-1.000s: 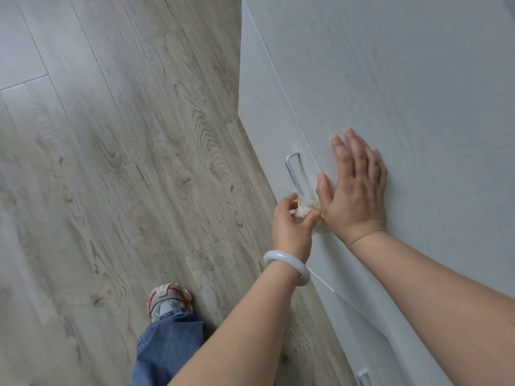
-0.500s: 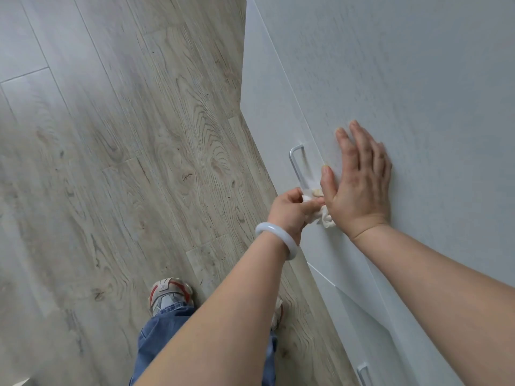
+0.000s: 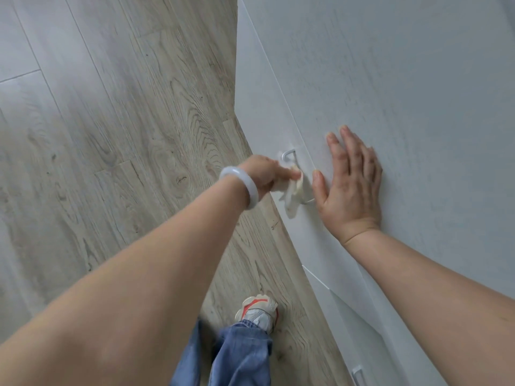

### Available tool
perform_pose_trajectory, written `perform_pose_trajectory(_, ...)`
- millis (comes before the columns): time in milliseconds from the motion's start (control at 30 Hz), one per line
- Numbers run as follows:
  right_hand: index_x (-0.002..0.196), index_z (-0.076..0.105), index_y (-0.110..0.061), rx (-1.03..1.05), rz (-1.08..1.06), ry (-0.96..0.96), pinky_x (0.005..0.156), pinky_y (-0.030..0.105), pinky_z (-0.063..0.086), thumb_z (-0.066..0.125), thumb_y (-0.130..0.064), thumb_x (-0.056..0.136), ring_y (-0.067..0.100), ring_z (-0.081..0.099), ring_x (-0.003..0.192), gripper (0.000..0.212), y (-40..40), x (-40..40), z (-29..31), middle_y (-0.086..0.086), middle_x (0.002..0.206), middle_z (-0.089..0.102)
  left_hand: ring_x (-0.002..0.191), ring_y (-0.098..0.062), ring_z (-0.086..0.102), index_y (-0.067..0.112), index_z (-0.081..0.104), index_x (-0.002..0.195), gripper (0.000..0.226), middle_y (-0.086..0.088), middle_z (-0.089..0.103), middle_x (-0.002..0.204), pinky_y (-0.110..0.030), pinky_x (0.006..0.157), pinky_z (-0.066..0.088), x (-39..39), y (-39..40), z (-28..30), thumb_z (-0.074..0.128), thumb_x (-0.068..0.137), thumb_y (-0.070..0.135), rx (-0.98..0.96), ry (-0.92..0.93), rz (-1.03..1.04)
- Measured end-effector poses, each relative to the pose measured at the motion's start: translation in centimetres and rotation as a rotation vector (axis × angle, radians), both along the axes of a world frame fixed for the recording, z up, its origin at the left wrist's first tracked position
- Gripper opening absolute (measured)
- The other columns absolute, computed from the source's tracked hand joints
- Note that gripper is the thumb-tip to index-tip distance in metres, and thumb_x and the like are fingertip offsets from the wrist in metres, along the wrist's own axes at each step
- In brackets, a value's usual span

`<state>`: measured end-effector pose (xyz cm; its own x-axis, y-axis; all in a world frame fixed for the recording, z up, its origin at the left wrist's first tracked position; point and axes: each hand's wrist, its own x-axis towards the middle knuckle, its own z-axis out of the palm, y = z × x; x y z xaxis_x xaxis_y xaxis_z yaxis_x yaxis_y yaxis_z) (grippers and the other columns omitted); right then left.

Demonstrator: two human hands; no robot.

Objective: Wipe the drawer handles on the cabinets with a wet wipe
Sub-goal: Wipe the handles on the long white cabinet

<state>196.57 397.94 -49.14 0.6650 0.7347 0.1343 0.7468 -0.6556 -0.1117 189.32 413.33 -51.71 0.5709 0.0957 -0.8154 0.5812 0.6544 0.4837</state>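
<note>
A white cabinet (image 3: 404,79) fills the right side, seen from above. On its drawer front sits a thin metal handle (image 3: 288,155). My left hand (image 3: 263,174), with a pale bangle on the wrist, grips a crumpled wet wipe (image 3: 292,195) and holds it against the handle near its far end; the wipe's loose end hangs down over the rest of the handle. My right hand (image 3: 351,185) lies flat on the cabinet top beside the handle, fingers straight.
A second drawer handle (image 3: 357,374) shows at the bottom right, lower on the cabinet. Grey wood-plank floor (image 3: 111,135) spreads to the left. My shoe (image 3: 259,312) and a blue jeans leg (image 3: 237,358) stand close to the cabinet base.
My left hand has slid the wipe along the handle from its near end towards its far end. The right hand stays flat on the cabinet top.
</note>
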Motion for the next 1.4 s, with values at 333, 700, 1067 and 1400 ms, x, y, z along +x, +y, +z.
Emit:
perform_pose_trajectory(333,0.145,0.037,-0.012,-0.004,0.000,0.006,0.117,0.048,0.018,0.044,-0.035,0.091,0.027,0.028,0.140,0.059,0.0,0.1,0.0,0.011,0.155,0.030,0.067,-0.013,0.059,0.014,0.061,0.078,0.019,0.001,0.058,0.071,-0.026,0.069,0.053,0.9,0.4,1.2,0.077,0.077,0.005,0.397,-0.027,0.091)
perform_pose_trajectory(700,0.145,0.037,-0.012,-0.002,0.003,-0.009,0.118,0.047,0.018,0.045,-0.035,0.090,0.027,0.027,0.140,0.060,-0.1,0.1,0.0,0.011,0.155,0.031,0.094,-0.016,0.066,0.004,0.063,0.119,0.036,-0.007,0.069,0.105,-0.028,0.091,0.052,-1.6,-6.5,0.6,0.063,0.085,-0.006,0.277,0.005,0.628)
perform_pose_trajectory(1067,0.144,0.039,-0.011,0.008,-0.001,-0.012,0.117,0.046,0.018,0.043,-0.035,0.090,0.027,0.027,0.139,0.059,-0.1,0.0,0.0,0.011,0.154,0.032,0.081,-0.015,0.066,0.014,0.073,0.100,0.017,-0.001,0.072,0.088,-0.025,0.073,0.051,0.3,-3.0,1.6,0.069,0.085,0.020,0.596,0.135,0.208)
perform_pose_trajectory(1400,0.144,0.040,-0.011,0.019,-0.007,-0.018,0.117,0.046,0.019,0.044,-0.035,0.088,0.028,0.030,0.139,0.061,0.2,0.0,0.0,0.011,0.153,0.033,0.053,-0.014,0.053,0.012,0.065,0.068,0.015,-0.002,0.060,0.060,-0.021,0.057,0.044,-1.9,-8.9,0.9,0.074,0.081,0.015,0.201,0.158,0.266)
